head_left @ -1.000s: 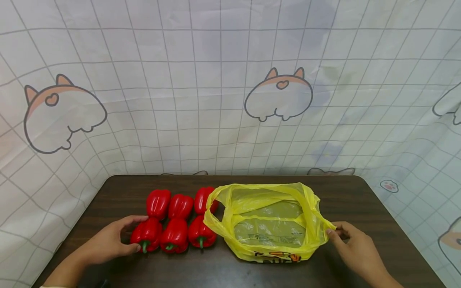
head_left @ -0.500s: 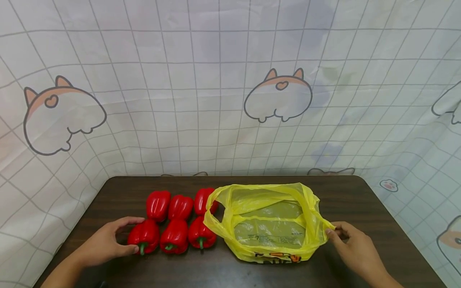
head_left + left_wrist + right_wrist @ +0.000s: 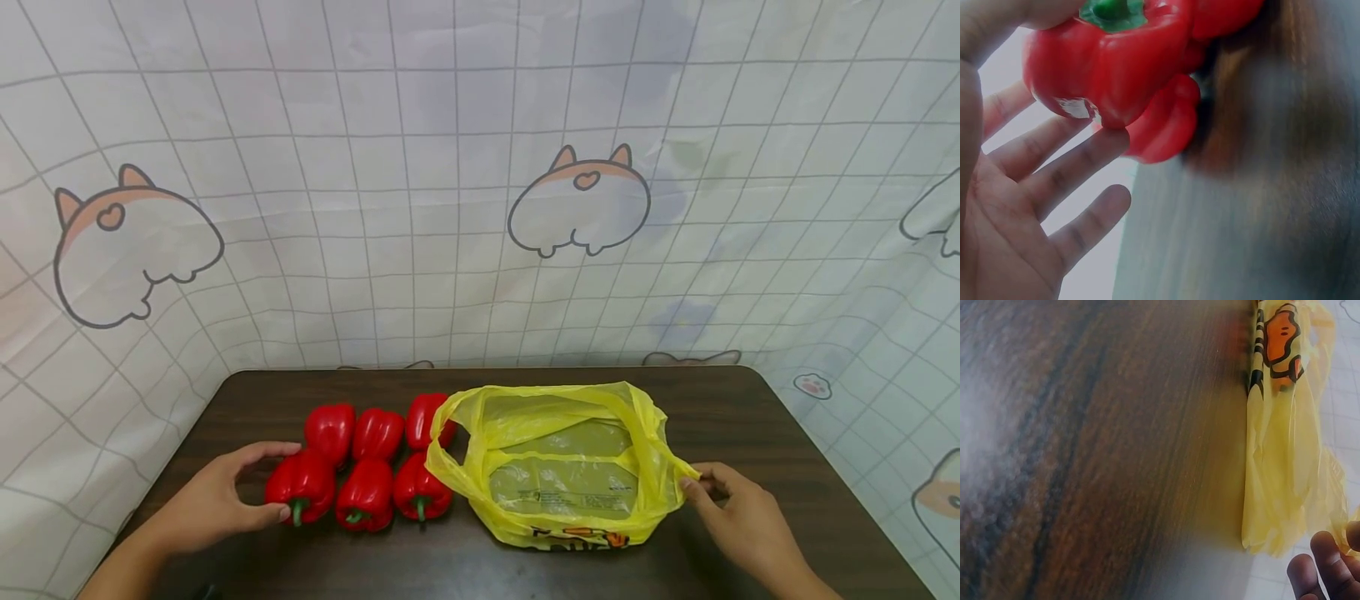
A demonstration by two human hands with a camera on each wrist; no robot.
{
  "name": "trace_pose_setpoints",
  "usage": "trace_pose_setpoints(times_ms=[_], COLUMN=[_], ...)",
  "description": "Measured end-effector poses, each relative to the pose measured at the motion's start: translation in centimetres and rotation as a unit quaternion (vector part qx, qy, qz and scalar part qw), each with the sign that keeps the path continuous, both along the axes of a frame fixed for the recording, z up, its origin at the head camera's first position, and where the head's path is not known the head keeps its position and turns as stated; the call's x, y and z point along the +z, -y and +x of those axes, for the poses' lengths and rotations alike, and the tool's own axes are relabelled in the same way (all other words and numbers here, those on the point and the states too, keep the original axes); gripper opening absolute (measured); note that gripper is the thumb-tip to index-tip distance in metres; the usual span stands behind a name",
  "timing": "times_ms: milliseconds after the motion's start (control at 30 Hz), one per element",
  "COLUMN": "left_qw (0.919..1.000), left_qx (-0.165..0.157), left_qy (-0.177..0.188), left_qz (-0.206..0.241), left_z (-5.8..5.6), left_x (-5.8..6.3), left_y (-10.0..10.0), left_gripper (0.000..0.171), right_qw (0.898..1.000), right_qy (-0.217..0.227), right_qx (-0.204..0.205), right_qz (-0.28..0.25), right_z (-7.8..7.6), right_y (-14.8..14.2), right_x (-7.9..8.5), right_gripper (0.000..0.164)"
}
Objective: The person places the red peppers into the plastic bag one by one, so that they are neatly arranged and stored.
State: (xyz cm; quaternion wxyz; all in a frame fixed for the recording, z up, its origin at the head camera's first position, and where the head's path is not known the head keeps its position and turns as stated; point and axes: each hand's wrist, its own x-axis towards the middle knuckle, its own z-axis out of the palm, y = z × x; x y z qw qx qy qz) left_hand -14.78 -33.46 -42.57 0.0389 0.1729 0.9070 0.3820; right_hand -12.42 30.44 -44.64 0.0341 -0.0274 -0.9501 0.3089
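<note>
Between left fingers [image 3: 1075,165] | red pepper [image 3: 1135,62] | whitish patch [image 3: 1072,107]: left wrist view only

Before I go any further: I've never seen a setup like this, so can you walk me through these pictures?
There is no machine here, just a person's two bare hands. The wide picture comes from a camera on the head, looking forward and down. The two close ones come from cameras worn on the wrists, one for each hand.

On the dark table lie six red peppers in two rows of three, with an open yellow bag to their right. Behind hangs a white printed sheet.

The left hand holds the near-row, leftmost pepper between thumb and fingers. The right hand pinches the bag's right edge.
</note>
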Motion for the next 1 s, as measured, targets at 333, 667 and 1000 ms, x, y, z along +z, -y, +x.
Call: trace_pose_setpoints(times_ms=[333,667,1000], left_qw=[0.9995,0.9965,0.9952], left_qx=[0.013,0.001,-0.02], left_qy=[-0.029,-0.083,-0.093], left_qz=[0.007,0.006,0.021], left_z=[0.4,0.2,0.2], left_x=[1.5,2.6,3.1], left_y=[-1.6,-3.0,-4.2], left_gripper=[0.066,0.067,0.066], right_qw=[1.0,1.0,1.0], right_qy=[0.002,0.0,-0.006], right_qx=[-0.005,-0.002,0.0], right_qz=[0.002,0.0,0.005], right_z=[0.0,0.1,0.1], right_y=[-0.1,-0.3,-0.2], right_x=[0.2,0.2,0.3], right_gripper=[0.051,0.051,0.051])
